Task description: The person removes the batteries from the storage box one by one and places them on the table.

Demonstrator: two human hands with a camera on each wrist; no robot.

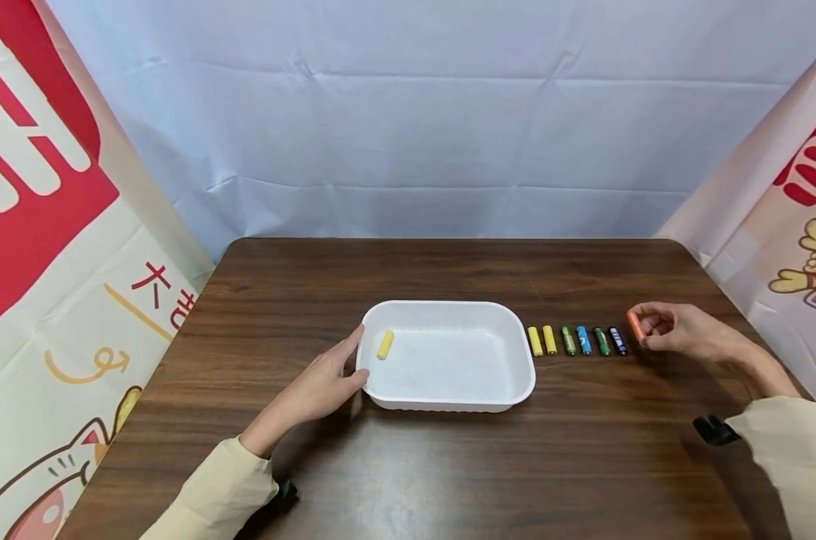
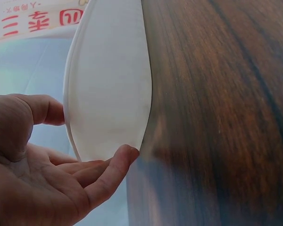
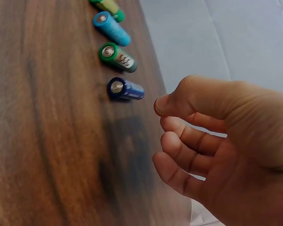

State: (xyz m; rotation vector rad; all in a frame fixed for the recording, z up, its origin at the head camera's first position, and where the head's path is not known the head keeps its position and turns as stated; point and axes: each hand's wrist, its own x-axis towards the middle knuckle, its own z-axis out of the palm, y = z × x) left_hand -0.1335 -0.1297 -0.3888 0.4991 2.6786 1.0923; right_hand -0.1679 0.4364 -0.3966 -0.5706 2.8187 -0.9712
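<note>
A white plastic tray [image 1: 448,405] sits on the table with one yellow battery [image 1: 385,344] lying inside near its left end. My left hand [image 1: 327,381] holds the tray's left end; in the left wrist view the thumb meets the rim and the fingertips [image 2: 127,153] touch the outer wall. At the right, my right hand [image 1: 681,330] pinches an orange battery [image 1: 635,328] between thumb and fingers. That battery is hidden in the right wrist view. Just left of it lies a dark blue battery [image 1: 617,340], the nearest in a row.
Between the tray and the right hand the row also has two yellow batteries [image 1: 550,340], a green-yellow one [image 1: 568,340], a light blue one [image 1: 583,340] and a dark green one [image 1: 601,341]. The brown wooden table [image 1: 408,480] ends before a pale cloth backdrop [image 1: 421,150].
</note>
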